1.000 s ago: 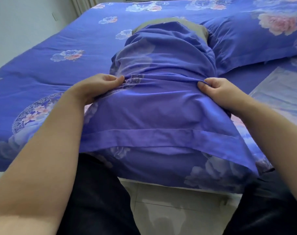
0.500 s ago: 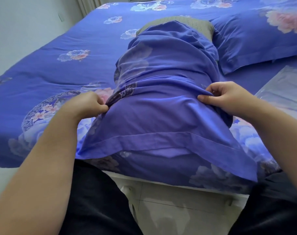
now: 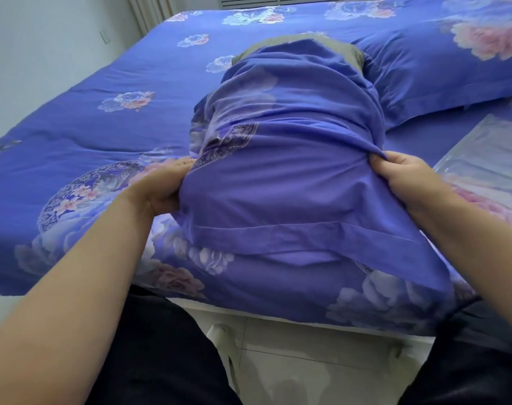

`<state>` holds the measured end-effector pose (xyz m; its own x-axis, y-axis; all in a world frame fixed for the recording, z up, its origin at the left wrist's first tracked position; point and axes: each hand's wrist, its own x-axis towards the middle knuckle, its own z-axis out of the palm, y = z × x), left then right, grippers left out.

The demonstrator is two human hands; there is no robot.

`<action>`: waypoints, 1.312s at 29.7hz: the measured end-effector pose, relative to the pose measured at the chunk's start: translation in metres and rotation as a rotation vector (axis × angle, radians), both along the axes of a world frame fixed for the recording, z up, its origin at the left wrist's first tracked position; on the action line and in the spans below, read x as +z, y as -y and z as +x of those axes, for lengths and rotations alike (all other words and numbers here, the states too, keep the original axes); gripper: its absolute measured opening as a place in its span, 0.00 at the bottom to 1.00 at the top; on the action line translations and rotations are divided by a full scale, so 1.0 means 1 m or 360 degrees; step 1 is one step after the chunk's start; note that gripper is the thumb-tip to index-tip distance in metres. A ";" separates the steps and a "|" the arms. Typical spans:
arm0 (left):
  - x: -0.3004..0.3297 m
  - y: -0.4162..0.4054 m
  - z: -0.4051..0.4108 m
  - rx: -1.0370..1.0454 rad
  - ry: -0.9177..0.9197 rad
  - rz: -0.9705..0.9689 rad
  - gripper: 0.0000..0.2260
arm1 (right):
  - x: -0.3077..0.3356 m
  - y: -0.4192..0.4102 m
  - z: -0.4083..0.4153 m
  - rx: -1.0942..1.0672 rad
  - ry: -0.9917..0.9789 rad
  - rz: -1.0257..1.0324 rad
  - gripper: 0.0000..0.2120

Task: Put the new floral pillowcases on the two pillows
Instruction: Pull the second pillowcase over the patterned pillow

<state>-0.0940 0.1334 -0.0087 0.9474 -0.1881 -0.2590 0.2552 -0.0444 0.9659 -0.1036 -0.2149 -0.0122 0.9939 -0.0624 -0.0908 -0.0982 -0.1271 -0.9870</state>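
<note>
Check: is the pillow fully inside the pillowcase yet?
No, partly in. The pillow's grey far end pokes out past the bunched pillowcase, which the left hand and right hand grip at its sides.

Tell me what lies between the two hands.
In the head view, the half-covered pillow in its blue floral pillowcase fills the stretch between left hand and right hand; both grip its sides.

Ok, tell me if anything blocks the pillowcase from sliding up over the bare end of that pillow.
Nothing visible blocks it. Left hand and right hand grip the pillowcase; the pillow has its grey far end uncovered. The cased pillow lies beside it.
</note>
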 end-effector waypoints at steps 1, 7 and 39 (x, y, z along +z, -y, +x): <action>0.002 -0.003 0.002 0.0025 0.0040 0.0025 0.06 | 0.002 0.006 0.003 0.0103 -0.0149 0.0209 0.14; 0.000 -0.003 0.024 0.0448 0.0788 0.0590 0.11 | 0.009 0.015 0.024 0.0249 0.0187 -0.0713 0.30; 0.011 0.069 0.064 0.0293 0.0768 0.1401 0.20 | 0.027 -0.089 -0.038 0.0009 0.1666 -0.1292 0.06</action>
